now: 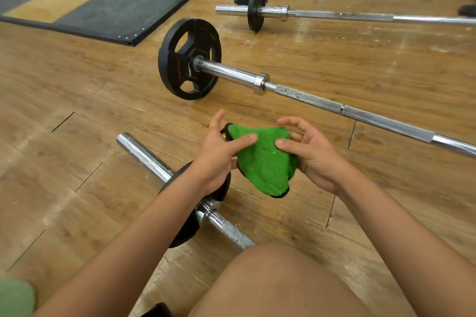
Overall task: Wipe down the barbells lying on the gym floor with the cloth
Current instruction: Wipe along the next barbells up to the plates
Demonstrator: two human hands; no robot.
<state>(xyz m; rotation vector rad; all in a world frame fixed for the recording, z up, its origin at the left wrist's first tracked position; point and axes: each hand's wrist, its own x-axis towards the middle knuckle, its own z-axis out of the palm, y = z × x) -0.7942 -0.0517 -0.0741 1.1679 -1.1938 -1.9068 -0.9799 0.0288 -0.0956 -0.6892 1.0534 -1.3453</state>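
Three barbells lie on the wooden floor, and the green cloth is held above it in both hands, touching none of them. The cloth is pinched on one side by the left hand, with the thumb laid across the pile. On the other side it is pinched by the right hand, whose thumb is pressed into the fabric while its fingers are lifted and loosely curled; what lies beneath the cloth is hidden. Below the grip and towards the body runs the near barbell. Ahead of the grip lies the middle barbell with its black plate, and the far barbell lies well beyond that. The step in hand is judged to be the gathering of the cloth into a pad before a bar is wiped. It would be done well if a clean, thick face were turned outward and the cloth then wrapped round the shaft rather than dabbed on top. White specks can be seen in the knurling of the near and middle barbells, so firmer pressure and a twisting stroke would probably be needed there.
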